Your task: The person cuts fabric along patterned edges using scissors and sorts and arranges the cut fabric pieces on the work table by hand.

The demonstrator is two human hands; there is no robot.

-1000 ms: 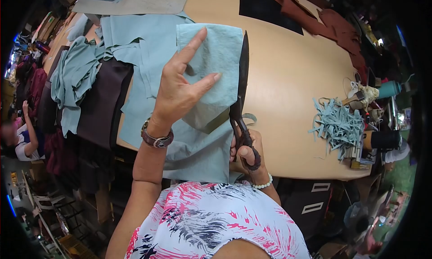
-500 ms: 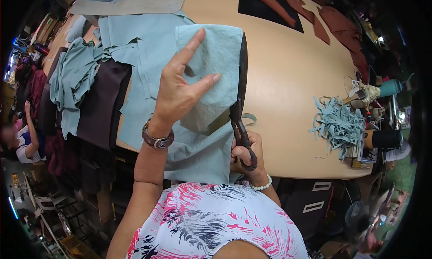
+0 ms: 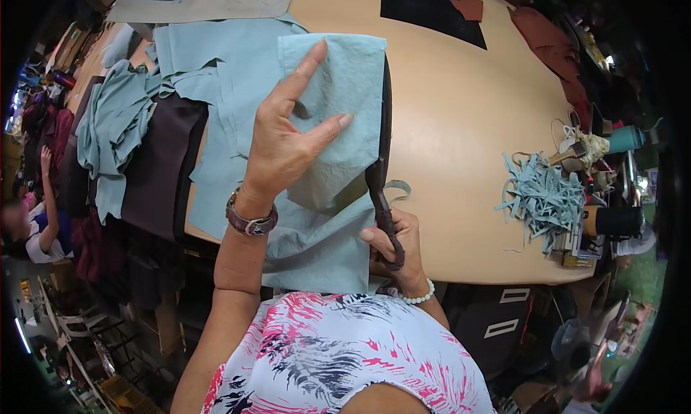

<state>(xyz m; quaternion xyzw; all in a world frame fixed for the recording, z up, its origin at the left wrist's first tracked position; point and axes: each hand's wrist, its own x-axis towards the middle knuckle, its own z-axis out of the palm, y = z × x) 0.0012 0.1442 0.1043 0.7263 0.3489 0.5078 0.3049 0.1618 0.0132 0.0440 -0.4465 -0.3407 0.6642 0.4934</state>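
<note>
My left hand (image 3: 291,130) lies on a light blue-green piece of material (image 3: 353,83), its thumb and index finger spread wide; the other fingers are partly hidden. Large dark scissors (image 3: 379,184) run along the right edge of this piece, their blades mostly covered by it. Around the scissors' handles my right hand (image 3: 402,245) is closed, low near the table's front edge. The piece folds down toward my body. A thin curled strip (image 3: 398,189) rests just right of the scissors.
Blue-green sheets (image 3: 223,76) and a crumpled heap (image 3: 119,123) lie left. Cut strips (image 3: 543,198) are piled right, near a brush (image 3: 572,153) and a teal container (image 3: 625,139). A black sheet (image 3: 432,15) and rust-red pieces (image 3: 551,43) lie at the back. A co-worker (image 3: 43,223) is far left.
The scissors' handles have come together and the blades are now largely hidden by the material. My left hand has barely moved. The rust-red pieces at the back have shifted away.
</note>
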